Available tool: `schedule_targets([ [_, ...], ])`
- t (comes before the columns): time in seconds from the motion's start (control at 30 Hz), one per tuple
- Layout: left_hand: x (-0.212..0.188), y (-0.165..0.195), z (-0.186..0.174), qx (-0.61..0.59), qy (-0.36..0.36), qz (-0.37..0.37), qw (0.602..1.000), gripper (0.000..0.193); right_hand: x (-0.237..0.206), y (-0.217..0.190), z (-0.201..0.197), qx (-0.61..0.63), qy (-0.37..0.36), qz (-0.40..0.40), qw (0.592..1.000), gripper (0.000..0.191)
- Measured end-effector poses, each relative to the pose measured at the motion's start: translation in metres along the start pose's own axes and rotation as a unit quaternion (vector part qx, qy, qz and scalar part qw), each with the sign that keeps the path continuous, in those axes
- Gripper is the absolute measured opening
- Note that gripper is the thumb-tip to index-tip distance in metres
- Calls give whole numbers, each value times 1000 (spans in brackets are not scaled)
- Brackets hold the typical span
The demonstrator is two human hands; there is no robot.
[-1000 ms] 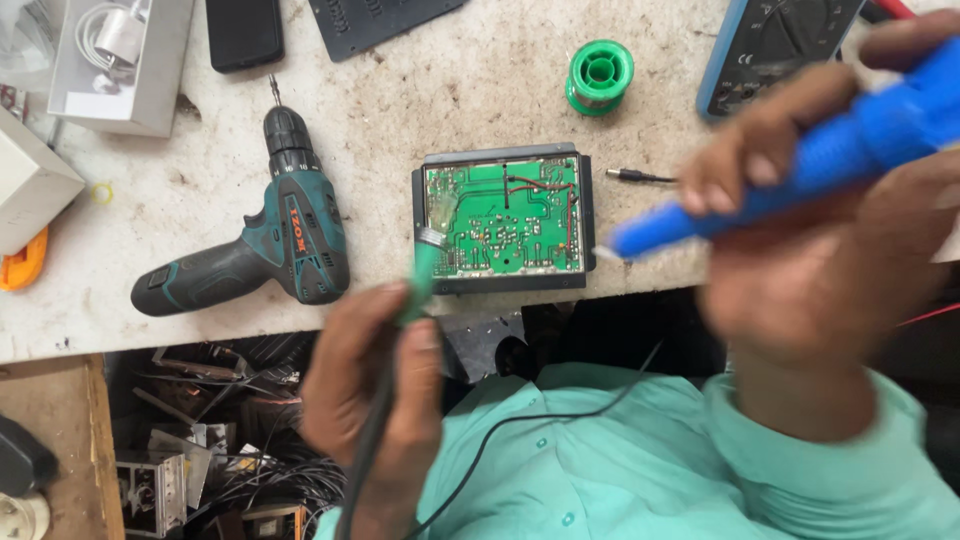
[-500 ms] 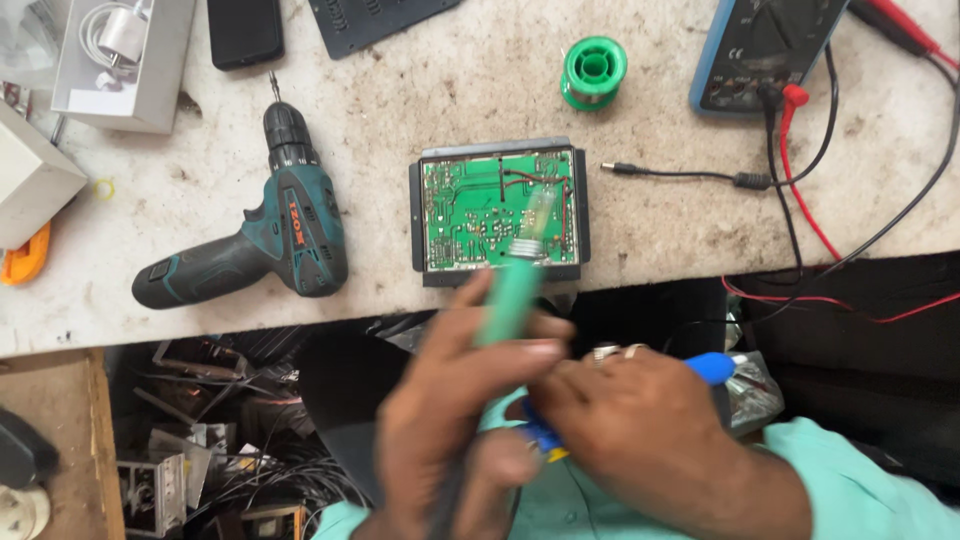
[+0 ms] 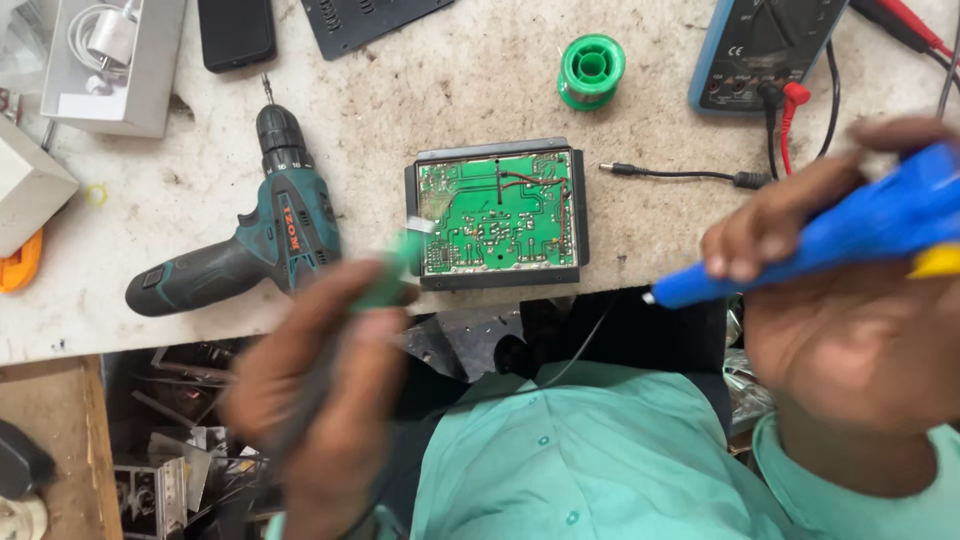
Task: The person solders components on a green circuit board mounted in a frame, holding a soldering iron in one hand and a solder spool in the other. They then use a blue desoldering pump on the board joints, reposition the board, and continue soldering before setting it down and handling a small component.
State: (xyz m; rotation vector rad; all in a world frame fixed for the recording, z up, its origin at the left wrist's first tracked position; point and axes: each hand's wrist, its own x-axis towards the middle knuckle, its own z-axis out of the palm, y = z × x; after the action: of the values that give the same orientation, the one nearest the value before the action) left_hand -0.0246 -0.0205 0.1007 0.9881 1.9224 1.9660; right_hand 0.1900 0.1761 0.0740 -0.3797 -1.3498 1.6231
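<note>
Scuffed old desk (image 3: 480,80) as usual — green circuit board (image 3: 497,213) sits face-up in its black case near the front edge. My left hand (image 3: 320,400) is wrapped around the green soldering iron (image 3: 385,275), tip just beside the board's left edge. My right hand (image 3: 850,330) grips the blue desoldering pump (image 3: 830,235), off to the right. Biggest risk I reckon — the hot tip skidding across traces, since nothing clamps that case.

**Tight around the board, open behind it**

Bare desk (image 3: 480,90) lies open behind the circuit board (image 3: 497,213), up to the green solder spool (image 3: 591,70). The drill (image 3: 255,240) crowds its left side; a plug lead (image 3: 680,176) and multimeter (image 3: 765,50) hem the right. The near edge looks narrow, though blur hides it.
</note>
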Motion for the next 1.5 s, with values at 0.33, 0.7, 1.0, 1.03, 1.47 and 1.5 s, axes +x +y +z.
schedule_targets([
  [0.33, -6, -40, 29, 126, -57, -35, 990, 21, 34, 23, 14, 116, -17, -31, 993, 53],
  [0.7, -5, -38, 33, 146, -58, -25, 987, 22, 40, 38, 26, 120, -9, -46, 992, 55],
  [1.0, -1, -34, 33, 162, -65, -30, 984, 22, 40, 52, 38, 109, -6, -47, 993, 56],
  [1.03, -1, -33, 34, 162, -65, -39, 984, 21, 40, 54, 38, 109, -5, -47, 993, 57],
  [1.47, 1, -29, 34, 189, -57, -52, 979, 19, 40, 55, 39, 107, -10, -47, 993, 59],
  [1.5, 1, -29, 33, 195, -58, -29, 979, 19, 40, 56, 40, 107, -11, -46, 993, 60],
])
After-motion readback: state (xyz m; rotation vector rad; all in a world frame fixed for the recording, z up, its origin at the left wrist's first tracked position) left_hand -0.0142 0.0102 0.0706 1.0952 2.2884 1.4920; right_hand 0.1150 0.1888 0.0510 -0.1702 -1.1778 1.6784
